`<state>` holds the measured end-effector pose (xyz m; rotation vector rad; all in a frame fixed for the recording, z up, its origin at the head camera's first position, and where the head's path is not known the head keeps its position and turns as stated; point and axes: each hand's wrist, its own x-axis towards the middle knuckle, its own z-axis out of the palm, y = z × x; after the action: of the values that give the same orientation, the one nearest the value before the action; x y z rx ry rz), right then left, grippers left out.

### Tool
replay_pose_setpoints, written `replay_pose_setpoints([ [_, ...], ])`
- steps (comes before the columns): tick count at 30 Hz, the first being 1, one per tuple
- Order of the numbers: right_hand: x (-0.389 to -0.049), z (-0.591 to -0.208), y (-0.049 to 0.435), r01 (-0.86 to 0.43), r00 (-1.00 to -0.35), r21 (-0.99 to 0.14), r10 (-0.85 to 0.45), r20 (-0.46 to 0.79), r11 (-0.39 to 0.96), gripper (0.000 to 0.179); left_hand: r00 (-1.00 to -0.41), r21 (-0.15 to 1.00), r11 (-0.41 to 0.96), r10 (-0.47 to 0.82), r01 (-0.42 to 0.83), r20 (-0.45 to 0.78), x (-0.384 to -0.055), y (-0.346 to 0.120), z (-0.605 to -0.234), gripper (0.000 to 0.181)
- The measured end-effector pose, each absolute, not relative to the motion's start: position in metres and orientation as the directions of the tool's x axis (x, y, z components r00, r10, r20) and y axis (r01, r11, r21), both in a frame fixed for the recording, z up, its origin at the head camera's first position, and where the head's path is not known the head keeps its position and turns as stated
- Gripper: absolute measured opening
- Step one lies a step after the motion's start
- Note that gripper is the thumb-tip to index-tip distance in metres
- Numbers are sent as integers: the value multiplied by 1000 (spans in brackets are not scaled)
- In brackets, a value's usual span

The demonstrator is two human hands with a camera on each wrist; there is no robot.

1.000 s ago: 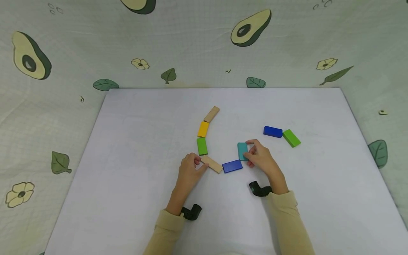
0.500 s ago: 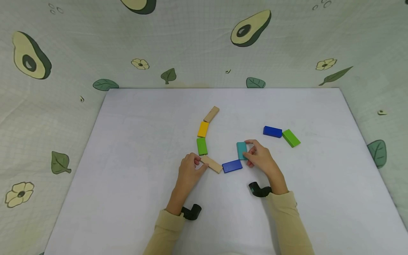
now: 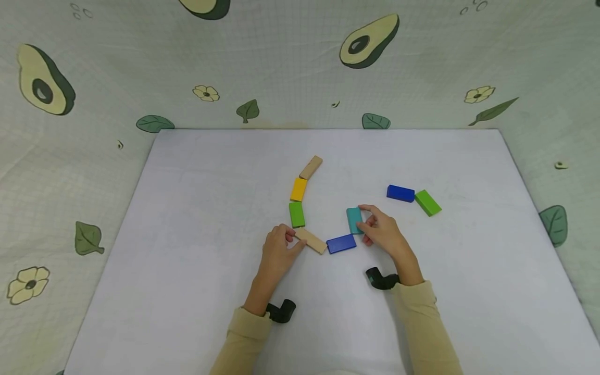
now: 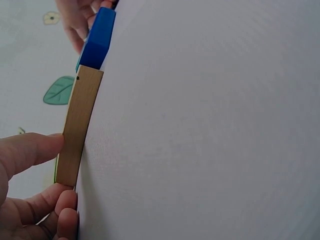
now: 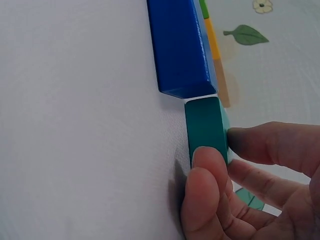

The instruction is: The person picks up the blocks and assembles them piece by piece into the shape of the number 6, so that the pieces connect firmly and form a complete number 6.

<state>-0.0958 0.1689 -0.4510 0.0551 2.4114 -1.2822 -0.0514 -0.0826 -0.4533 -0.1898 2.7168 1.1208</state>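
At the far end of a curve laid out on the table [image 3: 211,208], the first block [image 3: 311,167] is placed, followed on the near side by the second block [image 3: 298,189] and then the third block [image 3: 296,214]. Before the third, the fourth block [image 3: 310,241] is set aslant, its left part held by the left hand [image 3: 277,253]. To its right the fifth block [image 3: 341,244] is laid, and behind the fifth's right end the sixth block [image 3: 354,221] is held on its right side by the right hand [image 3: 386,232]. Farther right and back, the seventh block [image 3: 400,193] is placed, with the eighth block [image 3: 428,203] set at its right end. Behind and on both sides, the table is bordered by cloth [image 3: 290,62].
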Motion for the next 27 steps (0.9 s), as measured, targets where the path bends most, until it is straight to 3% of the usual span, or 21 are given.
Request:
replay_pose_setpoints([
  [13,-93,-447,181,170,-928,-785,-170,-330,595,54,-973,687,701,-40,-190,-229,-52,-82,-453,29],
  [18,-94,-438,193,184,-950,-751,-80,-301,635,52,-975,691,700,-32,-180,-221,-52,-83,-452,28],
  [27,-98,-427,228,159,-987,-730,120,-105,664,45,-974,691,699,-34,-183,-224,-52,-84,-455,29],
])
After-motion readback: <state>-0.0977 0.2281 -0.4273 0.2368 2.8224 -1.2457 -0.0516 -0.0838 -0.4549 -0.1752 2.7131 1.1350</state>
